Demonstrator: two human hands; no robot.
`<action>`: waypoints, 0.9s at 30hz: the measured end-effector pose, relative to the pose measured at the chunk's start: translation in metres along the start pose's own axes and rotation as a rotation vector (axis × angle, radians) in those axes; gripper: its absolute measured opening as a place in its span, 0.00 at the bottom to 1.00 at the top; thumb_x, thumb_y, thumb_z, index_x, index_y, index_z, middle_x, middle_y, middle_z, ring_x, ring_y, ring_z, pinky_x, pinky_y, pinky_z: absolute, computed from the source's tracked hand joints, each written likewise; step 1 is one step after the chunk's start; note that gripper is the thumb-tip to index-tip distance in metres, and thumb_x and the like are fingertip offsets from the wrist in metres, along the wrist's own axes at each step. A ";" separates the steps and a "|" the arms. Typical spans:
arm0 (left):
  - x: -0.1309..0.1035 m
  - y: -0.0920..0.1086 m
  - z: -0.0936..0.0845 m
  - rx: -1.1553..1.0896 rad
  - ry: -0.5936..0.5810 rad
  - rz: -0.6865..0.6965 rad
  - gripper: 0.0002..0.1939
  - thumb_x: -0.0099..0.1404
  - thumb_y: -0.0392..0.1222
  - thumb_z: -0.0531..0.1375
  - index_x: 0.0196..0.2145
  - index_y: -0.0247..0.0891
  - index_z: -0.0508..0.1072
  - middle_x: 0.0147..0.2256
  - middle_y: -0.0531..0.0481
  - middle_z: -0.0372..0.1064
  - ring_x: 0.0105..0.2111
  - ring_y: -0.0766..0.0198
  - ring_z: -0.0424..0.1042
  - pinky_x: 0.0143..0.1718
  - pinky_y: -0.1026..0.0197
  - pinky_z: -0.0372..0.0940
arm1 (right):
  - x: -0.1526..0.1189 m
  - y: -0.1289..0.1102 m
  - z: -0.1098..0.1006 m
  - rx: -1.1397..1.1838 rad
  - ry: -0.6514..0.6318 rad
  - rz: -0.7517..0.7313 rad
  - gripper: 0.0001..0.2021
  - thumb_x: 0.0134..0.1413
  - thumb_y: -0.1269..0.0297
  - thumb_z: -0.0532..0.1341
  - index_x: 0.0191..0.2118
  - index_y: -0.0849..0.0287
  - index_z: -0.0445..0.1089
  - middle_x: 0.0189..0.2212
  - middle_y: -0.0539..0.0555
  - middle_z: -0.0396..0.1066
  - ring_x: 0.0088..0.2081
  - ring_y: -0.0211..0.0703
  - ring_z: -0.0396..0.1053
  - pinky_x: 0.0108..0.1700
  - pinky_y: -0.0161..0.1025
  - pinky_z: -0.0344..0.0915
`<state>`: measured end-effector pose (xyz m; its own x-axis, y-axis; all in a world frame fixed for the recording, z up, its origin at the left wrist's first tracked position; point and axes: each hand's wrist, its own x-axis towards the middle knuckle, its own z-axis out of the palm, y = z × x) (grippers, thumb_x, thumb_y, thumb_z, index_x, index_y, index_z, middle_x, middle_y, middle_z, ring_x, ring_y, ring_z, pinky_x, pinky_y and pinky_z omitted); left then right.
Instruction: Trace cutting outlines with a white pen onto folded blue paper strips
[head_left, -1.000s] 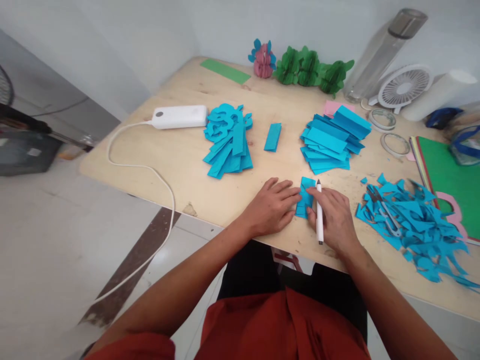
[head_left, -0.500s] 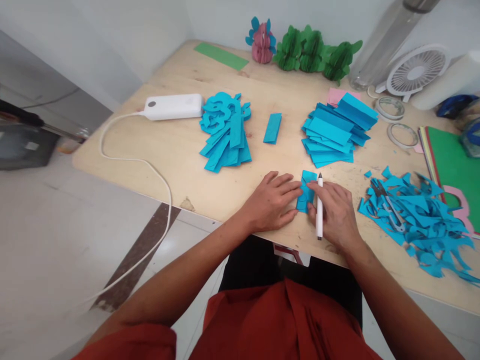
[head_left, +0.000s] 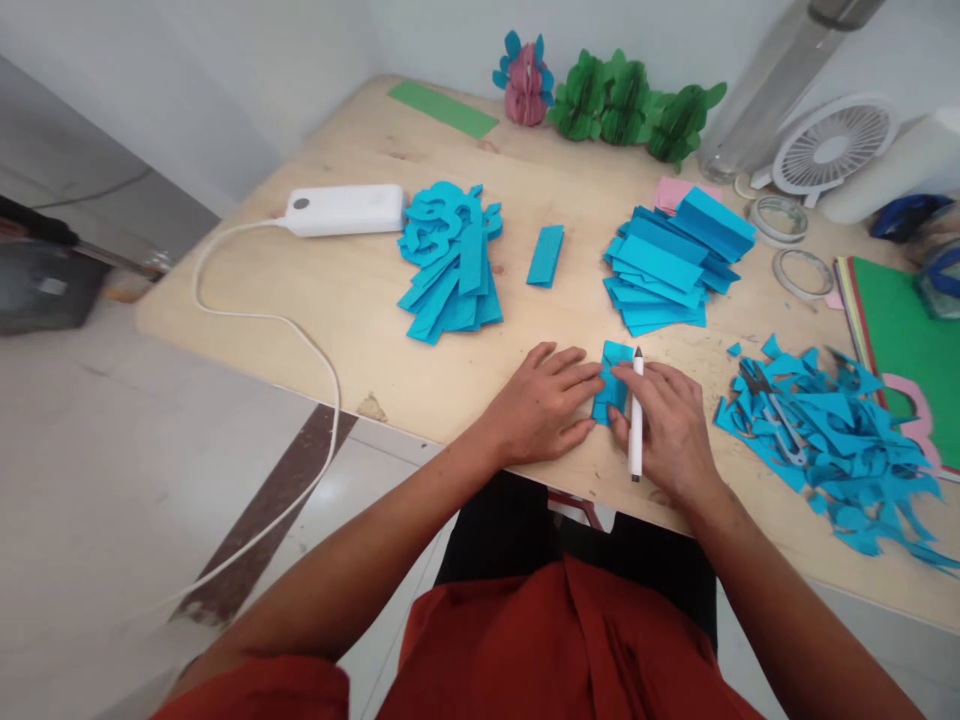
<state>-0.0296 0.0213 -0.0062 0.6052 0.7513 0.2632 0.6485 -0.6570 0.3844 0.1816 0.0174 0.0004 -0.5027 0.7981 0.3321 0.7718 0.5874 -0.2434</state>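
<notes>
A small folded blue paper strip [head_left: 616, 385] lies at the table's front edge between my hands. My left hand [head_left: 544, 405] rests flat on the wood with fingers spread, its fingertips touching the strip's left side. In my right hand [head_left: 669, 425] is a white marker [head_left: 637, 415], its dark tip pointing away from me. That hand's thumb and index finger also touch the strip's right side. Farther off lie a single folded strip [head_left: 546, 256], a stack of folded blue papers [head_left: 667, 265] and a pile of cut blue paper shapes [head_left: 454, 265].
Blue scraps [head_left: 847, 440] with scissors [head_left: 780, 420] among them spread on the right, beside green paper sheets [head_left: 911, 340]. Tape rolls [head_left: 802, 272] and a small fan [head_left: 832, 145] stand behind. A white power bank [head_left: 345, 210] with a cable sits left. Green paper figures [head_left: 626, 100] line the wall.
The right thumb has shifted slightly over the strip's lower right part, and the marker has moved a little with that hand. The left hand stays in place.
</notes>
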 end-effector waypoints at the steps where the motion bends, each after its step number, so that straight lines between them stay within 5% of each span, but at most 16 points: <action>1: 0.000 0.000 0.000 0.002 0.000 0.000 0.21 0.67 0.46 0.56 0.54 0.37 0.70 0.59 0.44 0.65 0.61 0.49 0.57 0.63 0.42 0.50 | 0.000 0.000 0.000 -0.001 0.001 -0.002 0.25 0.57 0.64 0.58 0.61 0.55 0.60 0.50 0.59 0.72 0.55 0.58 0.63 0.54 0.55 0.58; 27: 0.000 -0.001 -0.001 -0.032 -0.008 -0.002 0.20 0.67 0.46 0.54 0.55 0.38 0.69 0.60 0.45 0.64 0.62 0.49 0.57 0.63 0.43 0.47 | -0.002 0.002 0.001 -0.006 0.015 -0.014 0.25 0.55 0.63 0.59 0.59 0.55 0.61 0.52 0.59 0.71 0.57 0.58 0.61 0.56 0.54 0.55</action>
<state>-0.0310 0.0218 -0.0058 0.6077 0.7520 0.2556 0.6344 -0.6532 0.4134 0.1836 0.0169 -0.0019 -0.5077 0.7878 0.3486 0.7671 0.5976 -0.2332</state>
